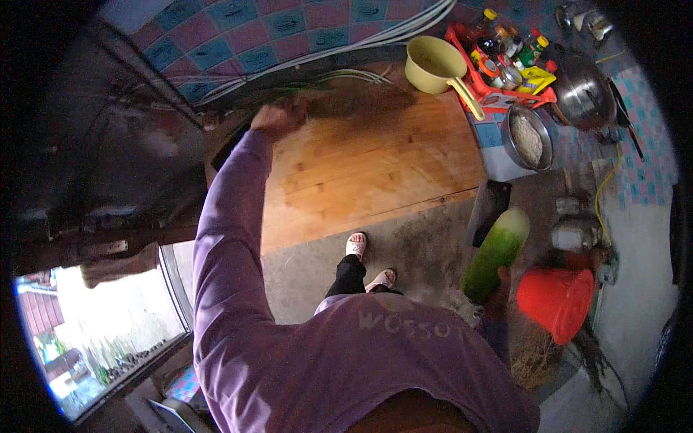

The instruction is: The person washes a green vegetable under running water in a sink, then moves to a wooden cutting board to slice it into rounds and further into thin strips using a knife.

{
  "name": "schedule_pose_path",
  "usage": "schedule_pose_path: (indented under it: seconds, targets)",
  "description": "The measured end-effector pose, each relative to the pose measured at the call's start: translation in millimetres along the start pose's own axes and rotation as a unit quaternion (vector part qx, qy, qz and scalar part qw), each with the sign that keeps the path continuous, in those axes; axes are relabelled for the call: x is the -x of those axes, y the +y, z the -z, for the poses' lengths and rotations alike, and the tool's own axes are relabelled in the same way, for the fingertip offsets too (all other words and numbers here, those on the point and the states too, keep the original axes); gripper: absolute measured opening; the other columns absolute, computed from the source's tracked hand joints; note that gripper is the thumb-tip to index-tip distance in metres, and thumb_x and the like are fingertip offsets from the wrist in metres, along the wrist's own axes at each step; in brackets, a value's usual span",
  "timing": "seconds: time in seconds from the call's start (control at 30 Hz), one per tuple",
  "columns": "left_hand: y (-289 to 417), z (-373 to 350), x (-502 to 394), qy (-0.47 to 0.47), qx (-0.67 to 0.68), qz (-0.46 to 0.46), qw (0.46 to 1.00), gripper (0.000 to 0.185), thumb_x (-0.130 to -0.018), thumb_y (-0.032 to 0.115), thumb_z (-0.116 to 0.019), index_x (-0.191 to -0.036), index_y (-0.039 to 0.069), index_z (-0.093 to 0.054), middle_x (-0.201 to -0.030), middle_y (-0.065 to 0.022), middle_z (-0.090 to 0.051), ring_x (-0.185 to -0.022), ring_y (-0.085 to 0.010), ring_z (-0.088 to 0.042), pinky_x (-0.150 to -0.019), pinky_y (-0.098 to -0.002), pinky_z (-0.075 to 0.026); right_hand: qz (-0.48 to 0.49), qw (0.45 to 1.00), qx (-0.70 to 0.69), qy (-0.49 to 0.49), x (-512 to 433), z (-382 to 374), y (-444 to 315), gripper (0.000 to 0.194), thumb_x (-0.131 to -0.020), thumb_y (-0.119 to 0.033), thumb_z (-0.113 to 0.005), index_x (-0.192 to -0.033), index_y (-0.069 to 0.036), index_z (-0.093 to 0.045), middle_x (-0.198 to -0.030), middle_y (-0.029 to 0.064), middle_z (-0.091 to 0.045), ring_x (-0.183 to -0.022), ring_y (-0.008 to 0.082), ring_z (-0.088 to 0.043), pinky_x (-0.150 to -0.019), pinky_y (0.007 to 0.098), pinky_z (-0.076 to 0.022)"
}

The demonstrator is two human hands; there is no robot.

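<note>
My right hand [502,287] grips the lower part of a large green gourd [495,257], pale at its upper end. The gourd is held tilted above the floor, off the right front of the wooden board [373,157]. Over the back left of that board is my left hand [280,116], on a stretched-out arm. Its fingers are too dark and blurred to tell whether anything is in them. Long green stalks with pale ends [346,76], like spring onions, lie behind it along the tiled wall.
A yellow-green dipper [433,65] stands beside a red basket [503,100] of bottles and seasonings. Right of the board are a metal bowl of whitish contents [525,140] and a wok [584,94]. A red bucket [552,300] sits by my right arm. A window [108,314] is at left.
</note>
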State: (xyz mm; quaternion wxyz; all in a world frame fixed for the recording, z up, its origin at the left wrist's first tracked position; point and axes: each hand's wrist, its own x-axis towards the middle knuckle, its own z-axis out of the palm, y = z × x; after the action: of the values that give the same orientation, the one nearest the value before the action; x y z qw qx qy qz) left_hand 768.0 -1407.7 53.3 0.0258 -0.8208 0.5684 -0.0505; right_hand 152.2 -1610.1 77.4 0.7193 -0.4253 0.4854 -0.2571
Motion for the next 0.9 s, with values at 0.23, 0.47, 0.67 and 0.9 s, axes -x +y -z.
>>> schedule_pose_path:
  seconds: [0.23, 0.47, 0.67, 0.9]
  targets:
    - [-90, -102, -71, 0.049, -0.087, 0.056, 0.993, 0.047, -0.089, 0.049, -0.054, -0.114, 0.011, -0.064, -0.106, -0.0217, -0.066, -0.099, -0.0425, -0.063, -0.086, -0.0570, -0.047, -0.002, 1.000, 0.024, -0.020, -29, -62, 2, 0.047, -0.086, -0.019, -0.064, -0.130, -0.004, -0.052, -0.117, 0.0111, -0.062, -0.106, 0.0267, -0.061, -0.095, 0.0424, -0.0488]
    - [119, 17, -52, 0.228, 0.473, 0.050, 0.849, 0.026, -0.087, 0.022, -0.069, -0.104, 0.003, -0.068, -0.086, -0.0181, -0.070, -0.077, -0.0275, -0.069, -0.068, -0.0372, -0.054, 0.169, 0.931, 0.252, -0.201, -49, -177, -31, 0.055, -0.073, -0.024, -0.079, -0.120, -0.004, -0.057, -0.108, 0.0108, -0.064, -0.098, 0.0227, -0.062, -0.086, 0.0385, -0.0503]
    - [257, 85, 5, 0.112, 0.753, 0.167, 0.626, 0.079, -0.073, 0.033, -0.086, -0.129, -0.005, -0.045, -0.110, -0.0135, -0.064, -0.098, -0.0196, -0.062, -0.089, -0.0323, -0.051, 0.393, 0.811, 0.382, -0.204, -83, -224, -14, 0.064, -0.062, -0.039, -0.085, -0.103, 0.001, -0.059, -0.096, 0.0213, -0.060, -0.091, 0.0377, -0.058, -0.078, 0.0469, -0.0474]
    - [243, 44, 24, 0.229, 0.817, 0.390, 0.358, 0.045, -0.078, 0.025, -0.079, -0.111, 0.005, -0.057, -0.094, -0.0047, -0.065, -0.080, -0.0158, -0.065, -0.067, -0.0306, -0.055, 0.403, 0.787, 0.358, -0.299, -114, -233, -25, 0.071, -0.077, -0.031, -0.080, -0.136, -0.004, -0.050, -0.101, 0.0122, -0.056, -0.081, 0.0206, -0.052, -0.069, 0.0323, -0.0455]
